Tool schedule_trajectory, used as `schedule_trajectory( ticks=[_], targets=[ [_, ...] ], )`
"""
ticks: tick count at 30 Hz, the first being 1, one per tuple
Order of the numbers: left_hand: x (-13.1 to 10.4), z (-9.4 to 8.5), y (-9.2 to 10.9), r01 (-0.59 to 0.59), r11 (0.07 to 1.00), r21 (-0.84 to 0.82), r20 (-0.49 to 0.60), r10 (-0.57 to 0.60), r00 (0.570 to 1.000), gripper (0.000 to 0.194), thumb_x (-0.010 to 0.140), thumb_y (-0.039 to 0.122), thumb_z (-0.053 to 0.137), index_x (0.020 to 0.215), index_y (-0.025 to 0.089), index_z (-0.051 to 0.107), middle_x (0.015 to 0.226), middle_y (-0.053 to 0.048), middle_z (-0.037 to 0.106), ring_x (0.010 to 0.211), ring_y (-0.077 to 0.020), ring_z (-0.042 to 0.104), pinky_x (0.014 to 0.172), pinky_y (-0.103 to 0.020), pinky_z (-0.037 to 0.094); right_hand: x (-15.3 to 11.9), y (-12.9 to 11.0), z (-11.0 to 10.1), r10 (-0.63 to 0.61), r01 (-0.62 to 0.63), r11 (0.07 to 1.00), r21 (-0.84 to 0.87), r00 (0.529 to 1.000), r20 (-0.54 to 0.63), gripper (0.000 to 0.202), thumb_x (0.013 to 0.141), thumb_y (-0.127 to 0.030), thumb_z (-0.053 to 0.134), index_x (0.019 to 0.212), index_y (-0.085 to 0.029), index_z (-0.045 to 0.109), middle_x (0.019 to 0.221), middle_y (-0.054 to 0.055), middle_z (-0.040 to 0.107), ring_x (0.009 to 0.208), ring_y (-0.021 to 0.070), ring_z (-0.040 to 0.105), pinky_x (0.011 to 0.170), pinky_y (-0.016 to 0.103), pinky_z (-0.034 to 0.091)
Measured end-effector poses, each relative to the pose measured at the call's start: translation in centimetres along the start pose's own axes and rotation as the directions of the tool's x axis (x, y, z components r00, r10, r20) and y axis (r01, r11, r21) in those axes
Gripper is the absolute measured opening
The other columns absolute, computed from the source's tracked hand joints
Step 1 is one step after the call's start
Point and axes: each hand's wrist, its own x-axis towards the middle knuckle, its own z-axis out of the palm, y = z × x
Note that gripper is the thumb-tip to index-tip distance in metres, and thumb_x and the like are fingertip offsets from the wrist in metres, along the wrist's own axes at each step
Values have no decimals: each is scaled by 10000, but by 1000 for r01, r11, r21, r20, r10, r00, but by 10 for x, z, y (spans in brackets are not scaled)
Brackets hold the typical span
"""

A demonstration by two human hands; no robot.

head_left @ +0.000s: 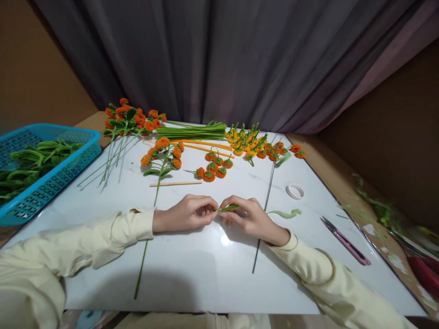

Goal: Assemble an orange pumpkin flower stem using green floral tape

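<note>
Above the middle of the white table [212, 274], my left hand [188, 211] and my right hand [252, 217] meet at the fingertips. Thin green strips [229, 208] are pinched in my right hand, and their tip reaches my left thumb and forefinger, which press together on it. Under my left wrist runs the stem of an orange flower sprig [164, 161]. A curled green tape end [285, 214] lies right of my right hand. Beneath my right wrist passes a thin dark wire [269, 187].
A blue basket [65, 176] of green leaves stands left. Orange flowers [214, 167], green stems [192, 131] and yellow flowers [247, 141] lie at the back. A white ring [295, 192] and pink snips [346, 242] are on the right; a wooden stick [175, 183] lies near the sprig.
</note>
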Motion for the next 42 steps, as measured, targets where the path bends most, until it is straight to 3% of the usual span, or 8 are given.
schedule_trajectory(
  ticks=[6,13,19,23,30,33,37,42],
  targets=[
    [1,-1,1,84,992,-93,43,-81,996,86,816,185,517,816,136,587,687,-3,596,581,-77,514,565,-170,433,-2,4,-2,-133,135,971,-197,991,25,123,876,-251,512,842,-186,612,591,14,646,523,126,594,549,217,457],
    [0,1,2,161,969,-185,47,-155,987,129,842,262,534,882,143,564,674,3,577,557,-82,494,534,-192,418,1,-5,-3,28,-26,999,46,998,-47,167,832,-325,599,749,-182,620,576,14,643,500,141,601,551,256,491],
    [8,-4,3,408,727,-551,234,-335,913,209,856,336,548,823,130,553,625,11,583,474,-70,513,472,-187,420,2,-6,-1,187,-172,911,374,982,-5,234,741,-380,698,726,-171,592,573,4,626,450,129,578,488,257,480],
    [10,-5,3,455,615,-644,326,-318,890,263,861,370,551,817,111,566,621,-2,598,443,-65,511,436,-183,399,2,-6,2,196,-180,877,446,980,9,233,728,-357,717,729,-165,585,570,-1,628,445,117,570,487,249,470],
    [8,-2,-2,497,481,-723,371,-336,866,238,862,346,561,829,111,562,651,-14,600,462,-67,512,431,-184,399,2,-4,3,220,-197,813,548,975,25,230,724,-328,726,728,-159,570,559,-5,642,427,101,555,470,228,445],
    [10,-2,-2,501,432,-750,348,-386,854,237,824,349,607,829,118,552,662,-10,593,471,-67,505,429,-182,399,4,-2,3,255,-222,769,599,967,32,211,726,-302,724,738,-145,583,556,-2,645,414,89,545,457,213,431],
    [12,-3,-3,470,417,-778,249,-482,840,232,781,330,645,811,130,531,644,1,581,470,-66,485,420,-174,385,9,4,2,341,-326,640,696,932,123,199,692,-250,741,769,-106,626,522,13,638,394,89,533,421,203,419],
    [15,-7,-6,447,356,-821,168,-597,784,163,775,243,630,833,129,529,664,-5,577,522,-66,506,469,-162,397,11,11,-1,356,-364,551,751,917,183,168,673,-197,739,766,-91,648,530,34,652,404,98,550,405,198,420]
  ],
)
